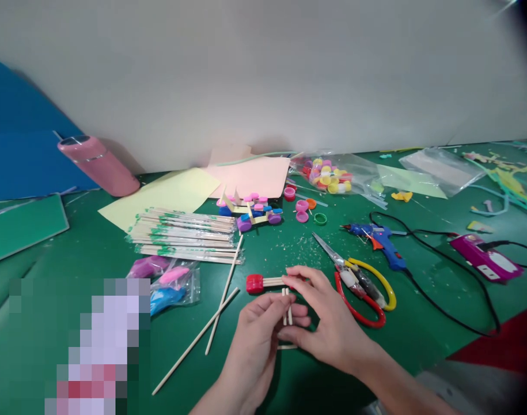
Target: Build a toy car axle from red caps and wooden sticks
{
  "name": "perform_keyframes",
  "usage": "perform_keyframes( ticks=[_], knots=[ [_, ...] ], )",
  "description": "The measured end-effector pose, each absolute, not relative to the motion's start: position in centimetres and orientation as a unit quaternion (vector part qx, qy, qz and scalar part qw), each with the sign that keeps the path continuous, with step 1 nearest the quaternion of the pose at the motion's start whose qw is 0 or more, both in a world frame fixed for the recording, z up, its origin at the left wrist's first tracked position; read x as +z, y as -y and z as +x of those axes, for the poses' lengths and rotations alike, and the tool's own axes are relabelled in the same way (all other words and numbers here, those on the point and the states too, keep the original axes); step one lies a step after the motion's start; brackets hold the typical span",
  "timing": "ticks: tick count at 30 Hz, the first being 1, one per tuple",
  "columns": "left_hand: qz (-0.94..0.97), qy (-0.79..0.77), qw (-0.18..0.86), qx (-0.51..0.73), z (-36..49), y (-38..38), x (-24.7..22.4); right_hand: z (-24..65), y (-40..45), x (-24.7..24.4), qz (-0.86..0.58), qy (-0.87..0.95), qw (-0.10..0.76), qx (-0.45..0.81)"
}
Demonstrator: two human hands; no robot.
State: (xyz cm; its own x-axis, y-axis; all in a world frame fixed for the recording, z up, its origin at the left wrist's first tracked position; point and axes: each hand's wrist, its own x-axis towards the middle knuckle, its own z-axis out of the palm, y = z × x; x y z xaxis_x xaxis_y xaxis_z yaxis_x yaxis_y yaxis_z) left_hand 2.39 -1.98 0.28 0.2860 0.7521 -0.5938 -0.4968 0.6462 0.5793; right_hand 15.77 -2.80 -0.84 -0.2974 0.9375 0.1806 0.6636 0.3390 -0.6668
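Observation:
My left hand (258, 328) pinches two short wooden sticks (287, 308) side by side, roughly upright, between thumb and fingers. Curved around the same sticks is my right hand (328, 323), its thumb near their lower ends and its fingertips near the upper ends. Just beyond my hands lies a red piece (254, 283) with short parallel sticks running right from it; their far end is partly behind my right fingers. Another short stick (287, 347) shows under my hands. Two long wooden sticks (196, 340) lie crossed to the left.
Scissors (358, 282) and a blue glue gun (378, 239) with a black cord lie right. Packed sticks (185, 233), bagged balloons (168, 282) and small cap-wheeled models (254, 213) lie left and ahead. Bagged caps (328, 176) and a tilted pink bottle (99, 167) are farther back.

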Motion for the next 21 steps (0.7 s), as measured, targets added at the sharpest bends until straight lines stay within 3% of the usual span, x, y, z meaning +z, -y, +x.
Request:
perform_keyframes(
  ticks=[21],
  knots=[
    [0.171,-0.409,0.812,0.379,1.4,2.1,-0.6,15.6,2.4,-1.3,-0.491,0.762,0.327,0.266]
  ],
)
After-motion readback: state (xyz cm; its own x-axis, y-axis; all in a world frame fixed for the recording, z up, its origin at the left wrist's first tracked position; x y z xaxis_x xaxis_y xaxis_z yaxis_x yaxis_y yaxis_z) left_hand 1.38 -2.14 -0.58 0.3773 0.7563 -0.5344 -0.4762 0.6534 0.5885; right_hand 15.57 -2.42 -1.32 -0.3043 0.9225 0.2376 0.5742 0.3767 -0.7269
